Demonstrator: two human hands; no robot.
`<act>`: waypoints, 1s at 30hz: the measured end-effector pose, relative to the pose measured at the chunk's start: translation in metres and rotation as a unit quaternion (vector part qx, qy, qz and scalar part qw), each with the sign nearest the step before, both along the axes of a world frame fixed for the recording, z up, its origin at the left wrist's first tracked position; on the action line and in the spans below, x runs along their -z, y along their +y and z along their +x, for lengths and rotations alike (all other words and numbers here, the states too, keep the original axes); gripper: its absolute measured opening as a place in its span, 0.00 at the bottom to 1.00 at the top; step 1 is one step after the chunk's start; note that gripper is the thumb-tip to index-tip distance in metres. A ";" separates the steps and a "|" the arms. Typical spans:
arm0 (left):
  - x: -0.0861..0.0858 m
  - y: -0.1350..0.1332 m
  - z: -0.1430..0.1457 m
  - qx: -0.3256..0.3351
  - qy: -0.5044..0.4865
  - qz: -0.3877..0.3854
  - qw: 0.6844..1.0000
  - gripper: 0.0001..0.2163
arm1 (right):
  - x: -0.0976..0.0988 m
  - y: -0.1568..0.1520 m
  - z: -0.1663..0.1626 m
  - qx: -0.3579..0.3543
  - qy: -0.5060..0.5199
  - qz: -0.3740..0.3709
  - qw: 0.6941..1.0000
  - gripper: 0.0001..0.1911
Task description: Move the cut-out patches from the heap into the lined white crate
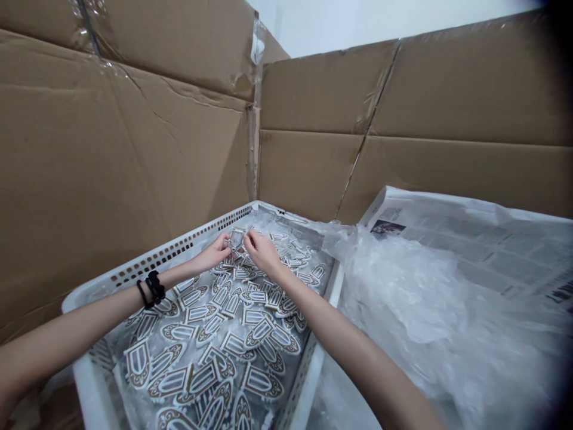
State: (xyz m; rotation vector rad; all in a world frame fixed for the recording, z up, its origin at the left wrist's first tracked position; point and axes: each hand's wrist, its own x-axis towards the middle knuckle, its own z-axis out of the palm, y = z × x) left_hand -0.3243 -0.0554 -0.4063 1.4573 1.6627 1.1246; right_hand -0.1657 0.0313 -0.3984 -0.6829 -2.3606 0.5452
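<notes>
White plastic crate (147, 260) w/ holes along the rim, low in the middle of the head view, lined w/ clear plastic. Full of flat pieces (210, 352), brown & white, shaped like little shields w/ stripes, piled all over. Both arms reaching in to the far end of the crate. Left hand (213, 251) & right hand (262, 251) close together, fingers curled, both pinching one small piece (236, 237) held up just above the pile. Black bands (153, 288) on the left wrist. Crinkly clear plastic sheet (403, 292) just beside the crate on the right, w/ newspaper (483, 239) under it. Brown cardboard walls (134, 149) behind & to the left, taped at the seams.
</notes>
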 end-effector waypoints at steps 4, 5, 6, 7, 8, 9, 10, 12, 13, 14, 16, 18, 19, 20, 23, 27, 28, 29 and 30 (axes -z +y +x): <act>0.000 -0.001 0.001 0.024 -0.004 -0.005 1.000 0.14 | 0.003 0.004 0.000 -0.004 0.027 -0.026 0.999 0.11; 0.001 -0.001 0.001 0.029 -0.010 -0.007 1.000 0.14 | 0.004 0.005 0.000 -0.009 0.032 -0.025 0.999 0.11; 0.001 -0.001 0.001 0.034 -0.017 -0.008 0.999 0.15 | 0.005 0.007 -0.001 -0.013 0.037 -0.024 0.999 0.11; 0.002 -0.001 0.002 0.039 -0.023 -0.011 0.999 0.15 | 0.007 0.008 -0.001 -0.016 0.042 -0.025 0.999 0.11; 0.002 -0.001 0.002 0.046 -0.028 -0.013 0.998 0.15 | 0.008 0.009 -0.002 -0.020 0.047 -0.029 0.998 0.11; 0.002 -0.001 0.002 0.054 -0.033 -0.017 0.998 0.16 | 0.009 0.010 -0.003 -0.024 0.053 -0.035 0.998 0.12; 0.002 -0.001 0.003 0.063 -0.037 -0.020 0.997 0.17 | 0.010 0.010 -0.004 -0.027 0.057 -0.041 0.997 0.12; 0.000 -0.001 0.005 0.075 -0.044 -0.029 0.996 0.19 | 0.012 0.011 -0.006 -0.032 0.063 -0.053 0.996 0.12; -0.002 -0.002 0.006 0.077 -0.047 -0.031 0.995 0.20 | 0.012 0.012 -0.006 -0.034 0.063 -0.058 0.996 0.12; -0.003 -0.003 0.008 0.077 -0.048 -0.033 0.995 0.20 | 0.013 0.012 -0.007 -0.035 0.062 -0.061 0.996 0.12; -0.007 -0.005 0.010 0.078 -0.047 -0.033 0.995 0.22 | 0.013 0.013 -0.007 -0.035 0.057 -0.066 0.996 0.12; -0.011 -0.007 0.013 0.079 -0.046 -0.035 0.995 0.23 | 0.014 0.014 -0.008 -0.035 0.052 -0.067 0.996 0.11; -0.013 -0.008 0.013 0.079 -0.045 -0.037 0.995 0.24 | 0.014 0.014 -0.008 -0.034 0.050 -0.067 0.996 0.11; -0.014 -0.009 0.014 0.077 -0.042 -0.039 0.995 0.25 | 0.014 0.014 -0.008 -0.033 0.047 -0.066 0.996 0.11; -0.015 -0.009 0.013 0.063 -0.023 -0.037 0.997 0.23 | 0.014 0.014 -0.009 -0.034 0.046 -0.065 0.996 0.11; -0.008 -0.003 0.006 0.069 0.000 -0.026 0.997 0.17 | 0.014 0.012 -0.008 -0.058 0.048 -0.068 0.995 0.11; -0.006 -0.001 0.004 0.076 0.002 -0.026 0.997 0.16 | 0.014 0.012 -0.008 -0.064 0.047 -0.067 0.995 0.10; -0.004 0.000 0.002 0.082 0.004 -0.027 0.996 0.16 | 0.014 0.012 -0.007 -0.068 0.046 -0.066 0.994 0.11; -0.003 0.001 0.001 0.085 0.006 -0.029 0.996 0.15 | 0.014 0.011 -0.007 -0.072 0.045 -0.064 0.994 0.11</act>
